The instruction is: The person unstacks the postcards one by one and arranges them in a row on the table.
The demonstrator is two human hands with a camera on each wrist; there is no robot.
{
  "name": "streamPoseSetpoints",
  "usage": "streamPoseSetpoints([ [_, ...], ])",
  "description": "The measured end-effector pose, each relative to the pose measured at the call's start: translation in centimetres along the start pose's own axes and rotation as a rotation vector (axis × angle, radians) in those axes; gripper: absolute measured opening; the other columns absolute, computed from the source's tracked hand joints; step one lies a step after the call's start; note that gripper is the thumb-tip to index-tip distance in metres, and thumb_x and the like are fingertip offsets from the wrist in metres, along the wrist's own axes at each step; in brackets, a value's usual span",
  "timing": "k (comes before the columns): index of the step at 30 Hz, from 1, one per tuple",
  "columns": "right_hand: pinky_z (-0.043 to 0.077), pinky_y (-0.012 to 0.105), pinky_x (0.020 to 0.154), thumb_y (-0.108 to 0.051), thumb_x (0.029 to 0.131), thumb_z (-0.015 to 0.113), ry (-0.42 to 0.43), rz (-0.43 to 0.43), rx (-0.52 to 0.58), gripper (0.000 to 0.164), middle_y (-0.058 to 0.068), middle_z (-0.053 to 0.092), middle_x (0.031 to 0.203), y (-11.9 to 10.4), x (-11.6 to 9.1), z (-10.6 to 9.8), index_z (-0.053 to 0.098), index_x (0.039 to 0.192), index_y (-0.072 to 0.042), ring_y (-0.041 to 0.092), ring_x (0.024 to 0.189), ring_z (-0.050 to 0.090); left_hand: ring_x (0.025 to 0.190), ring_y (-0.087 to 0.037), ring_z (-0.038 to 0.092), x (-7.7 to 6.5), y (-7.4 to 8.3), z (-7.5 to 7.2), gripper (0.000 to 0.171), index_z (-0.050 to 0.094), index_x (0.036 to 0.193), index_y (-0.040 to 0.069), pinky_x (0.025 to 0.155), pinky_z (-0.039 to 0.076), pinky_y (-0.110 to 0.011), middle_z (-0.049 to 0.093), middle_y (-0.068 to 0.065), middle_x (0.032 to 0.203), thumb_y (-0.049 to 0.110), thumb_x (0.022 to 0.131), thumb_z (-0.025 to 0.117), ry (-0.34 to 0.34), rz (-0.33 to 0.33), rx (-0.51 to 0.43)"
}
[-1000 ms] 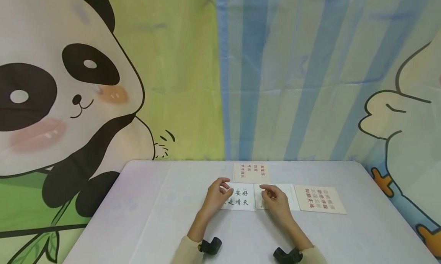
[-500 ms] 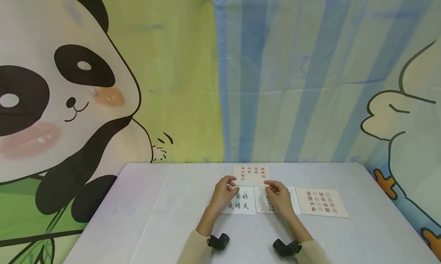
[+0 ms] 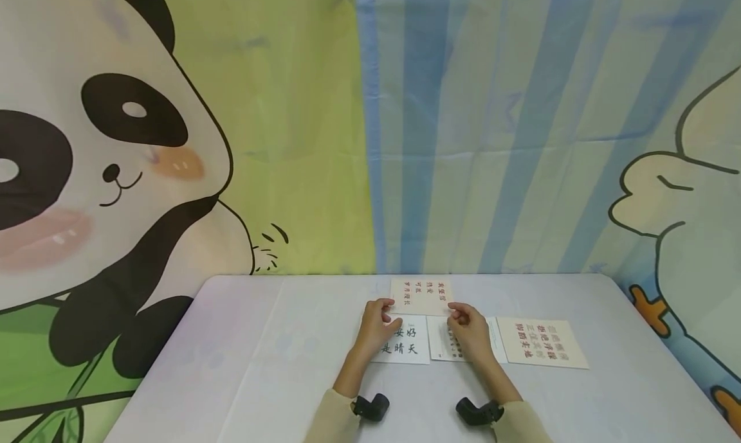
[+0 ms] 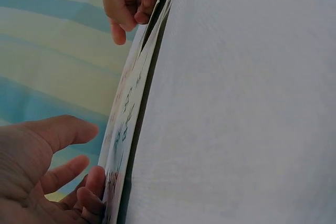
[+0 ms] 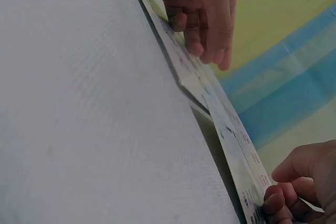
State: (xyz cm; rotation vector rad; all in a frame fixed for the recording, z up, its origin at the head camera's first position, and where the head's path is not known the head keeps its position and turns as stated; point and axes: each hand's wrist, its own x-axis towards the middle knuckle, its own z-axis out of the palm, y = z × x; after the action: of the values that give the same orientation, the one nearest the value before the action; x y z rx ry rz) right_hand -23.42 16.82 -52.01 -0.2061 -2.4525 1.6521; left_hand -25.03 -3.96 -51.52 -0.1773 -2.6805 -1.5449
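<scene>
A cream card with red writing (image 3: 421, 295) lies at the far side of the table, behind a row of three more. My left hand (image 3: 376, 332) hovers over the left end of the white card with large black characters (image 3: 408, 352), fingertips at the far card's left corner. My right hand (image 3: 471, 337) covers part of the middle card with small black writing (image 3: 438, 343), fingertips by the far card's right corner. In the left wrist view a gap shows between the thumb and fingers of my left hand (image 4: 37, 169). The right hand (image 5: 310, 184) has loosely bent fingers against the card edges.
A cream card with red and grey writing (image 3: 544, 344) ends the row at the right. The white-covered table (image 3: 278, 379) meets a printed curtain (image 3: 463, 141) along its back edge. Black wrist cameras (image 3: 372, 407) sit on both wrists.
Both hands have moved forward, toward the far card, uncovering more of the middle card's small writing. The cards keep their arrangement; the head view has shifted slightly.
</scene>
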Motion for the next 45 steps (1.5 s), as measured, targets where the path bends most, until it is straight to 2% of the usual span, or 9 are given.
streamPoseSetpoints([
  [5, 0.042, 0.017, 0.065, 0.0, 0.084, 0.061, 0.015, 0.005, -0.043, 0.033, 0.013, 0.058, 0.096, 0.4, 0.1, -0.1, 0.063, 0.117, 0.006, 0.015, 0.079, 0.05, 0.082, -0.015, 0.046, -0.2, -0.4, 0.2, 0.044, 0.056, 0.122, -0.005, 0.069, 0.039, -0.022, 0.048, -0.011, 0.103, 0.007, 0.083, 0.073, 0.013, 0.019, 0.016],
  [11, 0.04, 0.021, 0.07, -0.005, 0.085, 0.06, 0.005, 0.029, -0.098, 0.04, 0.018, 0.048, 0.109, 0.7, 0.2, 0.0, 0.06, 0.123, 0.01, 0.021, 0.088, 0.047, 0.08, -0.014, 0.045, -0.2, -0.6, 0.3, 0.05, 0.055, 0.127, -0.007, 0.068, 0.039, -0.023, 0.044, -0.008, 0.098, 0.009, 0.083, 0.073, 0.033, -0.001, 0.029],
  [16, 0.039, 0.021, 0.069, -0.004, 0.086, 0.059, -0.001, 0.033, -0.078, 0.043, 0.018, 0.045, 0.105, 0.7, 0.3, -0.1, 0.057, 0.125, 0.013, 0.022, 0.09, 0.044, 0.081, -0.015, 0.046, -0.2, -0.6, 0.3, 0.051, 0.055, 0.126, -0.01, 0.069, 0.038, -0.023, 0.045, -0.01, 0.101, 0.009, 0.083, 0.074, 0.034, 0.004, 0.021],
  [22, 0.038, 0.018, 0.067, -0.001, 0.086, 0.058, 0.006, 0.017, -0.063, 0.041, 0.017, 0.046, 0.101, 0.8, 0.3, -0.2, 0.057, 0.124, 0.015, 0.019, 0.086, 0.044, 0.08, -0.015, 0.047, -0.2, -0.8, 0.5, 0.052, 0.054, 0.125, -0.012, 0.068, 0.039, -0.023, 0.044, -0.016, 0.113, 0.008, 0.082, 0.075, 0.043, 0.01, 0.02],
  [29, 0.038, 0.022, 0.071, -0.005, 0.089, 0.059, -0.014, 0.051, -0.073, 0.044, 0.018, 0.045, 0.106, 0.7, 0.3, -0.1, 0.054, 0.129, 0.013, 0.021, 0.09, 0.043, 0.08, -0.014, 0.046, -0.1, -1.0, 0.5, 0.051, 0.056, 0.125, -0.01, 0.07, 0.039, -0.023, 0.045, -0.014, 0.111, 0.009, 0.082, 0.074, 0.044, 0.02, 0.026],
  [35, 0.039, 0.022, 0.071, -0.006, 0.089, 0.06, -0.019, 0.046, -0.072, 0.044, 0.017, 0.046, 0.105, 0.7, 0.4, -0.2, 0.054, 0.13, 0.011, 0.021, 0.09, 0.043, 0.082, -0.015, 0.047, 0.0, -1.0, 0.4, 0.052, 0.055, 0.127, -0.01, 0.07, 0.039, -0.024, 0.045, -0.014, 0.112, 0.01, 0.083, 0.074, 0.038, -0.004, 0.014],
  [42, 0.041, 0.02, 0.067, -0.003, 0.087, 0.061, -0.001, 0.021, -0.066, 0.039, 0.018, 0.056, 0.1, 0.9, 0.5, -0.2, 0.06, 0.125, 0.008, 0.017, 0.08, 0.05, 0.082, -0.015, 0.048, 0.1, -1.2, 0.3, 0.053, 0.052, 0.129, -0.011, 0.072, 0.04, -0.024, 0.045, -0.017, 0.114, 0.008, 0.084, 0.072, 0.051, -0.004, -0.03],
  [45, 0.042, 0.021, 0.071, -0.004, 0.087, 0.061, 0.003, 0.034, -0.059, 0.039, 0.017, 0.057, 0.104, 0.9, 0.4, -0.2, 0.06, 0.125, 0.007, 0.017, 0.083, 0.051, 0.082, -0.015, 0.049, 0.1, -1.2, 0.2, 0.053, 0.052, 0.129, -0.011, 0.071, 0.04, -0.024, 0.047, -0.015, 0.11, 0.008, 0.084, 0.072, 0.048, 0.003, -0.034],
])
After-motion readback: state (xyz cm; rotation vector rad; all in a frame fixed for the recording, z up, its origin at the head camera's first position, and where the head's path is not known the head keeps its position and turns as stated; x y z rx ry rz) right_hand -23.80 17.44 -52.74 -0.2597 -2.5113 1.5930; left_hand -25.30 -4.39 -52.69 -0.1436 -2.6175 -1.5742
